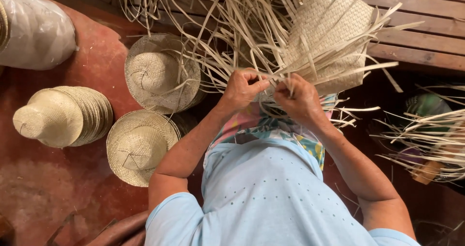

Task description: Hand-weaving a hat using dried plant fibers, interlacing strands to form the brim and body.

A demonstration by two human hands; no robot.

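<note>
A partly woven straw piece (329, 28) with many loose pale strips fanning out rests on my lap, in front of me. My left hand (240, 88) pinches some of the strips at the woven edge. My right hand (299, 100) grips neighbouring strips just beside it, fingers curled. Both hands meet at the lower edge of the weave, almost touching.
Woven straw hats lie on the red floor to the left: a stack (63, 115), one (138, 146) near my elbow, another (162, 71) further off. A white plastic-wrapped bundle (36, 30) sits top left. Wooden planks (421, 38) run behind. More loose strips (431, 139) spread at right.
</note>
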